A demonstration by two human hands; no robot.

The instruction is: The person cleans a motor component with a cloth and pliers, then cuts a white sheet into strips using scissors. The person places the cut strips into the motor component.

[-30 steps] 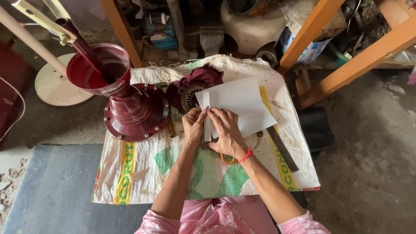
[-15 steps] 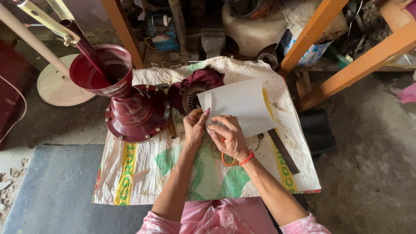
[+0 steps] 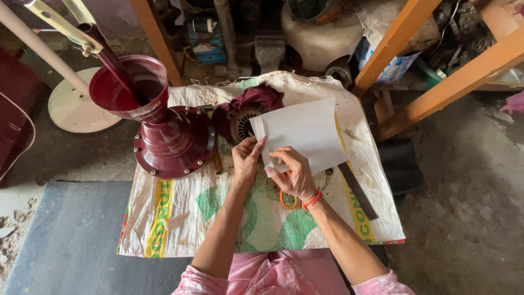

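My left hand (image 3: 246, 158) pinches the near-left corner of a white paper sheet (image 3: 305, 131), thumb & fingers closed on its edge. My right hand (image 3: 292, 175) is clenched on orange-handled scissors (image 3: 287, 199), blades at the sheet's near edge, hidden by my fingers. Sheet is held just above a woven sack (image 3: 180, 218) spread as a mat. Left of the sheet, on the sack: a maroon motor housing (image 3: 174, 142). Behind the sheet's left edge: a maroon cover w/ a copper winding (image 3: 245, 112). Right of the sheet: a dark flat bar (image 3: 357, 191).
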